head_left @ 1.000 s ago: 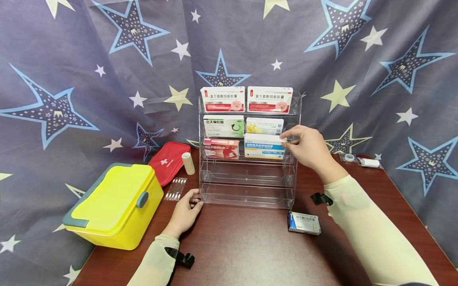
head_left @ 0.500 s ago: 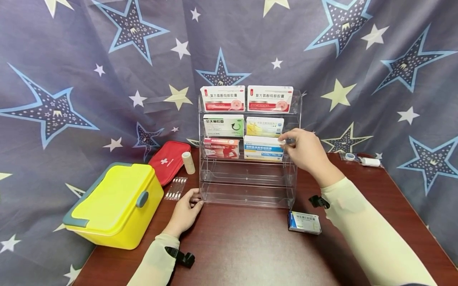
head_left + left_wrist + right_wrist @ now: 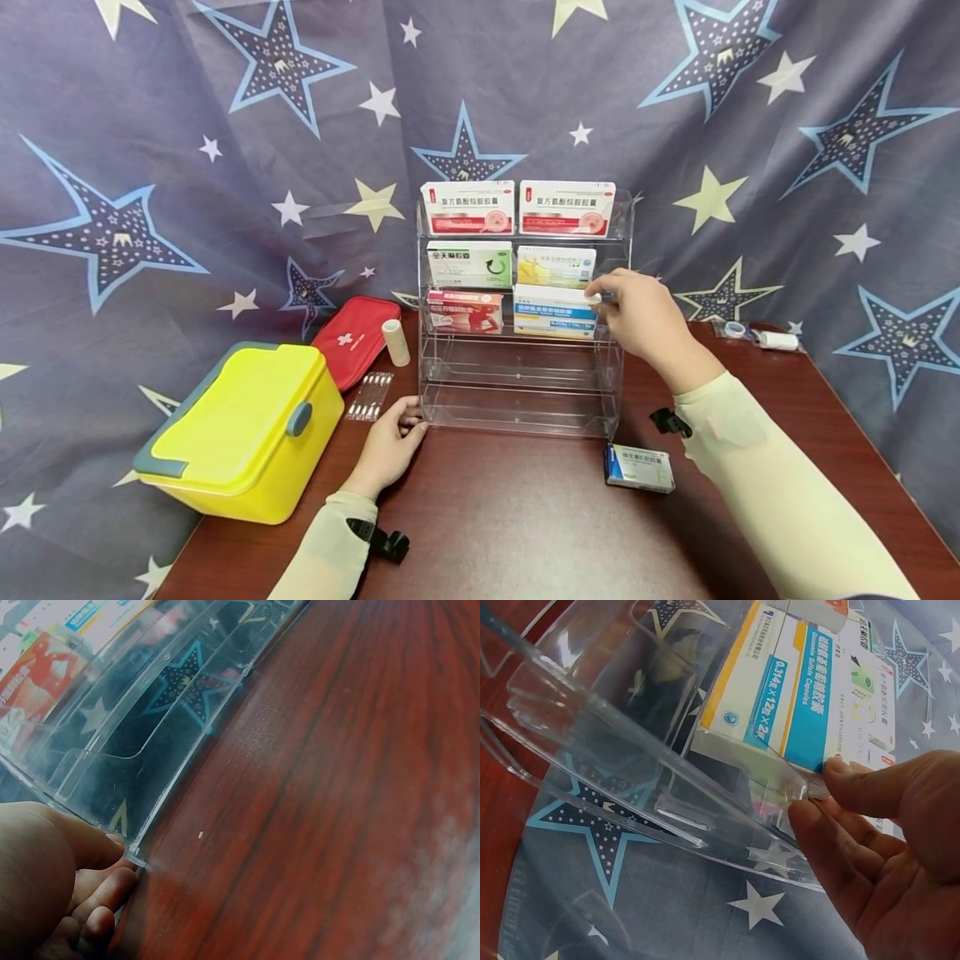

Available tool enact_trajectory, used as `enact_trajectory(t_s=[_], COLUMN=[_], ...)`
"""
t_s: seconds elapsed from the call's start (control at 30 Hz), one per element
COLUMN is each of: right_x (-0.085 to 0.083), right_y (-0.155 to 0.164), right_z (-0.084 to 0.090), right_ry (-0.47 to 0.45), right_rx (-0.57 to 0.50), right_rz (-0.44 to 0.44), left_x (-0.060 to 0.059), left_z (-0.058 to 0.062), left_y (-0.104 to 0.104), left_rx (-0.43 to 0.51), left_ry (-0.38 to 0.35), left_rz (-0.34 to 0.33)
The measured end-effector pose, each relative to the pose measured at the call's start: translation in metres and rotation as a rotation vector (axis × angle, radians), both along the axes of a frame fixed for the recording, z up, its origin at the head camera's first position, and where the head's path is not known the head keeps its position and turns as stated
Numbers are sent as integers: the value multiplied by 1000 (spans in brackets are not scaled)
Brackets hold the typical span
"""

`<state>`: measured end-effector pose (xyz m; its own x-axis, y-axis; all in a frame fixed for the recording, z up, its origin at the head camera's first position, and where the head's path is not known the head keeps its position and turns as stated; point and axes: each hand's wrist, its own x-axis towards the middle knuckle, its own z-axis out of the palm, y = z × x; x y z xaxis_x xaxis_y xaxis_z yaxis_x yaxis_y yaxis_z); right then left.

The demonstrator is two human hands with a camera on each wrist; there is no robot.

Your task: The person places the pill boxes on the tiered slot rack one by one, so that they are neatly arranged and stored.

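A clear tiered display rack (image 3: 517,408) stands upright on the table, medicine boxes in its upper three tiers. My left hand (image 3: 388,446) grips its lower left corner; in the left wrist view the thumb (image 3: 101,844) lies against the side edge, other fingers curled below. At the third tier's right place, my right hand (image 3: 641,317) pinches the right end of a white and blue medicine box (image 3: 553,315). Its thumb (image 3: 855,784) touches the box's front edge in the right wrist view, the index finger beside the end. A red medicine box (image 3: 465,313) sits left of it.
Another white and blue medicine box (image 3: 639,468) lies on the table, right of the rack's front. On the left are a yellow lidded box (image 3: 247,425), a red first aid pouch (image 3: 356,337), a beige roll (image 3: 395,343) and a packet of swabs (image 3: 369,396). A starry curtain (image 3: 510,75) hangs behind.
The white and blue medicine box in my right hand has gone down slightly into the third tier, and the hand has moved a little with it. My left hand stays at the rack's corner.
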<state>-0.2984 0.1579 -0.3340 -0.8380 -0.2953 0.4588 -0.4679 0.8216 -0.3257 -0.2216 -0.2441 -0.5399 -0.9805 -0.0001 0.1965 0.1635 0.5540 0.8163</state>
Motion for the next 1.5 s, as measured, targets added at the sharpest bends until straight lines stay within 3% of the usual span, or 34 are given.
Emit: enact_trajectory(t_s=[0.77, 1.03, 1.2, 1.37, 1.5], right_x=[3, 10, 25, 51, 72], right_y=[1, 7, 23, 51, 80], right_z=[3, 6, 0, -18, -38], right_ry=[-34, 22, 134, 258, 212], right_rx=[-20, -77, -167, -311, -389], right_rz=[-6, 22, 31, 56, 50], left_x=[1, 1, 1, 2, 2], left_z=[2, 2, -1, -2, 1], left_y=[0, -2, 0, 1, 2], left_rx=[3, 4, -1, -1, -1], left_ry=[0, -4, 15, 34, 21], left_rz=[4, 12, 14, 13, 10])
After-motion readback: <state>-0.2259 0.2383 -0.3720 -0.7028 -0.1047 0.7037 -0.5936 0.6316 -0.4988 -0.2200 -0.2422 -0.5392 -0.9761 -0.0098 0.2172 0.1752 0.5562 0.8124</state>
